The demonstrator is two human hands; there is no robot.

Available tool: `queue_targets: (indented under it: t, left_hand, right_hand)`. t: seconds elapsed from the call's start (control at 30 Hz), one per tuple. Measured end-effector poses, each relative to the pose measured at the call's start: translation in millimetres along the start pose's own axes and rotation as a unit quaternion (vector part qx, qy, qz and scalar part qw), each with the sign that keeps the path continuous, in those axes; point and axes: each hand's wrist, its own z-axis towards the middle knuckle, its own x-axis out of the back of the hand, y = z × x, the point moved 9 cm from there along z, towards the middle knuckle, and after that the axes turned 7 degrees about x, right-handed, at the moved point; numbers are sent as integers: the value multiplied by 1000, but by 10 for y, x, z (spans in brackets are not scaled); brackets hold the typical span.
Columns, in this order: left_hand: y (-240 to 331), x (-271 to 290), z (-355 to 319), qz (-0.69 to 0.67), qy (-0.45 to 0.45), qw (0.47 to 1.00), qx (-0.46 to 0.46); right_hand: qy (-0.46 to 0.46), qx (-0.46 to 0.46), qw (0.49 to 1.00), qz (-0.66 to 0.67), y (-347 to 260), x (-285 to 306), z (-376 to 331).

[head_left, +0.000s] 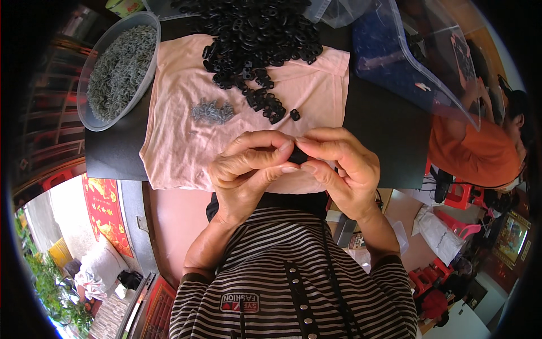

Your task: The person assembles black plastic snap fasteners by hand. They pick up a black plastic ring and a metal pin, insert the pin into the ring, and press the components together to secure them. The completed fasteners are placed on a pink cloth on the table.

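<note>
Across the dark counter, a pink cloth is spread, with a large heap of black pieces piled at its far side. Over the cloth's near part, a small black piece is held up between both hands: it is pinched by thumb and forefinger of the left hand and likewise of the right hand. Whether a metal bit is also gripped there cannot be told, as the fingertips cover most of the piece.

Because so little of it is grasped, the piece could be lost if pressure were applied unevenly; so close to the cloth's near edge, it might be dropped toward the striped shirt rather than caught on the fabric. The small mound of grey metal bits lies beyond the left hand and could be scattered by a sweeping wrist or a tugged cloth. A lone black piece, just beyond the fingertips, might be knocked by a forward move. From the round tub at far left, more bits could be spilled if its rim were bumped.
</note>
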Motion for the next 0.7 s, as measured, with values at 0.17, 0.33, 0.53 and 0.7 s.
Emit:
queue_targets:
  t: [0.17, 0.33, 0.53, 0.7]
  left_hand:
    - [4, -47, -19, -16, -3, 1000, -11]
    - [-104, -68, 21, -75, -6, 997, 36]
    - [-181, -104, 48, -153, -13, 987, 52]
    - [-169, -111, 88, -107, -14, 993, 50]
  right_hand:
    - [9, -11, 1000, 17, 25, -9, -47]
    - [41, -47, 993, 101, 139, 19, -26]
    - [73, -125, 969, 202, 324, -29, -65]
    - [39, -61, 993, 92, 221, 59, 26]
